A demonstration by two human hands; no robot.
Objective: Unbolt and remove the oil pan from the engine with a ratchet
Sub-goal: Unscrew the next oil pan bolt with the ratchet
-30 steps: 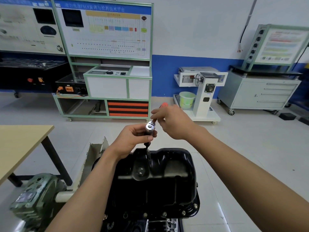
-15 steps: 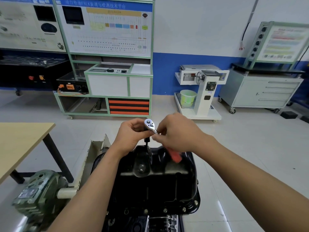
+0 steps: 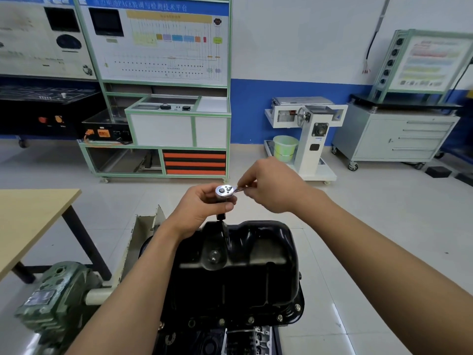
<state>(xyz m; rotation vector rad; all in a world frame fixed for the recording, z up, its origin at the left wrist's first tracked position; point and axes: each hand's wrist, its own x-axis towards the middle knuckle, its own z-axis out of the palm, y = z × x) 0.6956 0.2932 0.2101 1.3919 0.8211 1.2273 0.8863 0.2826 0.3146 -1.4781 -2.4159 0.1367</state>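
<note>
Chrome shows between the two hands, where the ratchet [image 3: 225, 190] head sits face up above the far edge of the oil pan [image 3: 243, 272]. The left hand [image 3: 202, 211] has its fingers curled round the tool just under that head, steadying it. The right hand [image 3: 271, 185] pinches the handle close to the head, and its fingers hide most of the handle. A dark extension [image 3: 221, 218] drops from the left hand to the far rim of the pan. I cannot see the socket or the bolt it should be on from here.

The black pan sits upside-up on the engine [image 3: 230, 339], in the middle of the floor space. A row of bolts [image 3: 250, 320] sits in its near flange, so I judge most of the unbolting is yet to be done. Left of the pan stands a green gearbox [image 3: 56, 301], and further left a wooden table [image 3: 33, 213].

The risk I see is the long extension. If the left hand lets it lean while the right one swings, the socket could ride off the bolt head and round it. A slip could also drive knuckles into the pan's edge. Later, with the last bolts out, the pan could drop if nobody is supporting it.
</note>
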